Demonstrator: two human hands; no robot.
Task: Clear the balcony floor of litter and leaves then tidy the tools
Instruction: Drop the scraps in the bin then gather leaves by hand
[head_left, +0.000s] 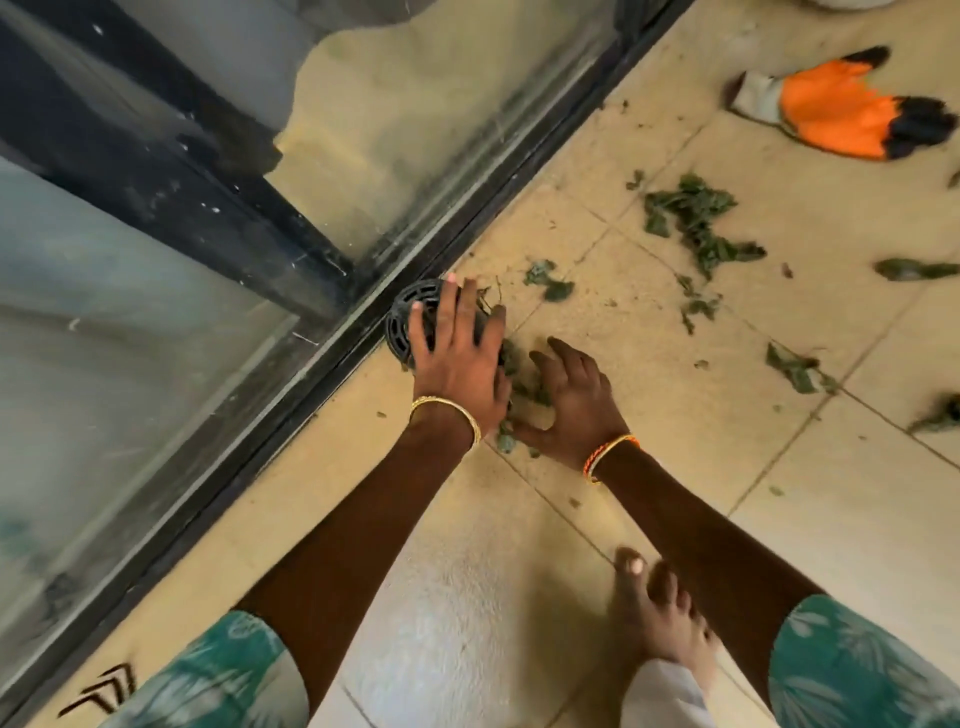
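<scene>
Green leaf scraps lie scattered over the beige tiled balcony floor (649, 467). My left hand (460, 358) rests flat, fingers straight, over a black round drain cover (410, 312) by the glass railing. My right hand (571, 400) lies beside it with fingers loosely curled on a small heap of leaves (519, 374) between the two hands. A bigger clump of leaves (696, 218) lies further right.
A glass railing with a black frame (332, 332) runs diagonally along the left. An orange, grey and black work glove (841, 109) lies at the top right. My bare foot (660, 613) stands on the tiles at the bottom. More leaf bits (795, 364) dot the right side.
</scene>
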